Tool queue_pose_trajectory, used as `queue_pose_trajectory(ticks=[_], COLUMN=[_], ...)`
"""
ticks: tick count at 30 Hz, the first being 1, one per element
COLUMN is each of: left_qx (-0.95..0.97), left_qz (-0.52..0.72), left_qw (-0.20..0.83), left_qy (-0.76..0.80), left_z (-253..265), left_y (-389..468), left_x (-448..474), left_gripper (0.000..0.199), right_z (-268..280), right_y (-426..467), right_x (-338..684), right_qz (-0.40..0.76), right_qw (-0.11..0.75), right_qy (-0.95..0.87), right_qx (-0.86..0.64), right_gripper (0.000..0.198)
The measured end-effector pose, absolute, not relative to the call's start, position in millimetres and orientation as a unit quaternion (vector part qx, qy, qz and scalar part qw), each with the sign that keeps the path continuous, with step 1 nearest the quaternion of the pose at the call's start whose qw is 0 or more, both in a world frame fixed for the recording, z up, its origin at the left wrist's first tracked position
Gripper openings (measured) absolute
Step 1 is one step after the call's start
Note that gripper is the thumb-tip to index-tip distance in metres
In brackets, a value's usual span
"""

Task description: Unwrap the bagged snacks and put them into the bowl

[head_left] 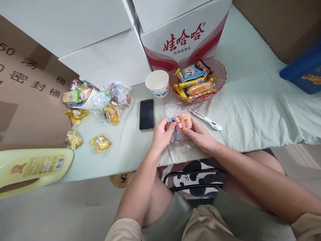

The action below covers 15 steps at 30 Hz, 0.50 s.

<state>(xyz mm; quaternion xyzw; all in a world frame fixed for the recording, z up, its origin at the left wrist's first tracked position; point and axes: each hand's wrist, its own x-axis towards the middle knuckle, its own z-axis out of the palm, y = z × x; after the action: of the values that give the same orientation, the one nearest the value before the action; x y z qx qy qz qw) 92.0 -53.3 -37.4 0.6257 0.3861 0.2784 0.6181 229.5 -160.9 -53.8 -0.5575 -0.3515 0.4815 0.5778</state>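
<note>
Between my two hands is a wrapped cracker (184,122) in a clear and pink packet, held just above the cloth. My left hand (163,131) pinches its left edge, thumb on top. From the other side my right hand (199,135) grips it, with the thumb lying across its front. Clear plastic wrapping and something blue show under the packet; I cannot make out what they belong to. A white utility knife (206,119) lies just beyond my right hand. To the left of my left hand rests a black phone (146,114).
A pink glass bowl (222,77) of wrapped snacks and a white paper cup (157,81) stand behind my hands, before a white carton (185,40). Leftward lie a tipped cup (90,100) of snacks, several loose packets and a yellow jug (37,167). A blue bin (301,72) is at right.
</note>
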Motion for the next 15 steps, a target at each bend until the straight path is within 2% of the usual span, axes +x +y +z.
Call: queue_pose_trajectory(ticks=[5, 11, 15], left_qx=[0.632, 0.625, 0.586], left_qz=[0.314, 0.348, 0.374], left_qw=[0.578, 0.537, 0.553], left_qy=[0.410, 0.447, 0.459], left_z=[-32, -30, -26], left_y=[-45, -33, -28], left_x=[86, 74, 68], left_gripper=[0.039, 0.046, 0.049], right_z=[-62, -64, -67], right_y=[-159, -160, -162], right_x=[235, 245, 253], right_qz=[0.428, 0.296, 0.257], right_qw=[0.611, 0.602, 0.607], right_qy=[-0.309, -0.391, -0.389], right_qx=[-0.589, -0.630, -0.644], right_gripper=[0.041, 0.033, 0.037])
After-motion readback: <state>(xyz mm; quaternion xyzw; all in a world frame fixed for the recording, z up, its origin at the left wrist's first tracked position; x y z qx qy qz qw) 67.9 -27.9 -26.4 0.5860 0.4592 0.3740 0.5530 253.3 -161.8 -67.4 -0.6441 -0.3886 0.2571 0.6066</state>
